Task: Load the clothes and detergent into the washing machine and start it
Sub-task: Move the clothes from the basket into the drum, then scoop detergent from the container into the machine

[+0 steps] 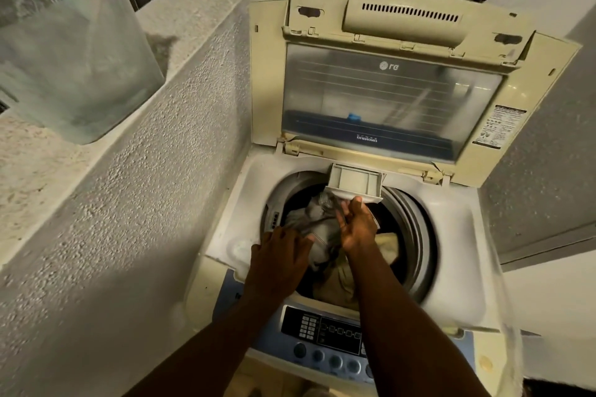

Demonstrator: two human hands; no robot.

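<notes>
Forearms come in from the near edge over the control panel (325, 332) of the top-loading washing machine (458, 267), lid (387, 93) up at the far side. Left hand (280, 255) lies palm-down on the drum's left rim, fingers loosely spread, touching the grey garment (309, 222); can't tell if it's pinching the cloth. Right hand (356, 226) is mostly open, fingertips at the front lip of the pulled-out detergent drawer (354, 182); something small may be under the palm, unclear. Clothes sit inside the drum, grey piece on top, beige garment (387, 245) toward the right and near side. No detergent in view that I can identify. Judgement: fabric is soft, light, limp, so bunch a fold and push down. Drawer is thin rigid plastic; hold its front lip, go gently.
</notes>
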